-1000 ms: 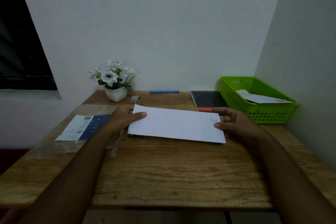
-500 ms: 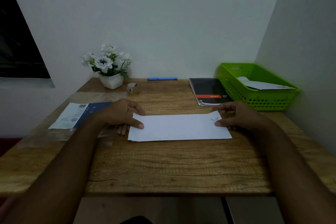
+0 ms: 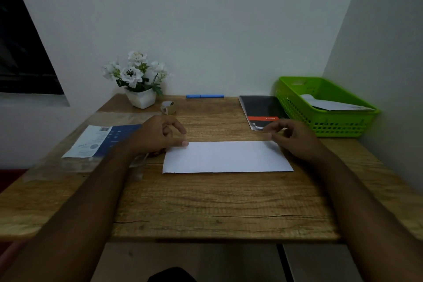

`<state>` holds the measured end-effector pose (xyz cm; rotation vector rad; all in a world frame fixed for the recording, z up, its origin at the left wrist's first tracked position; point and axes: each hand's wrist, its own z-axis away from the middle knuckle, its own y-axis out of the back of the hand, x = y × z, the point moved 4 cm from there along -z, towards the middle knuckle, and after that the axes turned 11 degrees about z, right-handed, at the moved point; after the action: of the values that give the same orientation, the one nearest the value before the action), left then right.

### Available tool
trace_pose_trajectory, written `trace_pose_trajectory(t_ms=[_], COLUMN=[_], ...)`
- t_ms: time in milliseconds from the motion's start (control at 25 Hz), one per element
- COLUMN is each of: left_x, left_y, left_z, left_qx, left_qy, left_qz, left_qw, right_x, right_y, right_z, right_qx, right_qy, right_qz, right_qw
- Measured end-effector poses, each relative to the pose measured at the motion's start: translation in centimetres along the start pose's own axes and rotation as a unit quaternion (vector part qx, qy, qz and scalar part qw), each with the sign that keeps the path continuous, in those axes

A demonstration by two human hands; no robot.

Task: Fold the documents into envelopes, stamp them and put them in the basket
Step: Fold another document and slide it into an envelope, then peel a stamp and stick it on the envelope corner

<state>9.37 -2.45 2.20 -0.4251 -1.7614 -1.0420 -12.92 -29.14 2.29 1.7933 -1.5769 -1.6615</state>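
1. One wooden table [image 3: 206, 201] carries the whole job. Its bare surface is a hard, flat bed, so the folding is best done pressed down on it and not in the air.
2. Green basket [image 3: 325, 121]: it stands at the far right with an envelope [image 3: 332, 105] already lying in it, well apart from the work. It is the last stop and needs no attention yet.
3. Folded white sheet [image 3: 226, 157]: it lies flat in the middle of the table, long edges running left to right. The step in hand looks like setting the fold. Square the layers first, since the near left corner looks slightly uneven, and only then sharpen the crease.
4. Left hand [image 3: 158, 136]: its thumb tip presses the sheet's far left corner, and the other fingers are loosely curled and lifted off the paper. Treat it as the anchor and keep it firm.
5. Right hand [image 3: 295, 138]: it is at the far right corner and blurred. The fingers are bent, but I cannot tell whether they pinch the paper or only touch it. Stroke outward from the anchor, so the paper cannot skew.
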Motion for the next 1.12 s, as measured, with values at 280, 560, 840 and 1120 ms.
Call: trace_pose_trajectory(t_ms=[280, 560, 840, 1120], left_x=[-0.3, 0.2, -2.1, -3.2], left_y=[1.2, 3.4, 2.8, 3.4], left_z=[-0.7, -4.0, -7.8, -8.9], left_qx=[0.275, 0.252, 0.234, 0.296], left_qy=[-0.08, -0.073, -0.005, -0.032], left_qz=[-0.112, -0.234, -0.28, -0.185], left_qw=[0.952, 0.936, 0.931, 0.937], right_x=[-1.9, -2.2, -2.3, -2.4], right_y=[-2.0, -2.1, -2.4, -2.7], right_z=[-0.5, -1.0, -1.5, -1.9], right_qx=[0.044, 0.046, 0.046, 0.047], right_qy=[0.081, 0.105, 0.121, 0.12], right_qz=[-0.022, -0.041, -0.052, -0.075], right_qw=[0.996, 0.993, 0.99, 0.989])
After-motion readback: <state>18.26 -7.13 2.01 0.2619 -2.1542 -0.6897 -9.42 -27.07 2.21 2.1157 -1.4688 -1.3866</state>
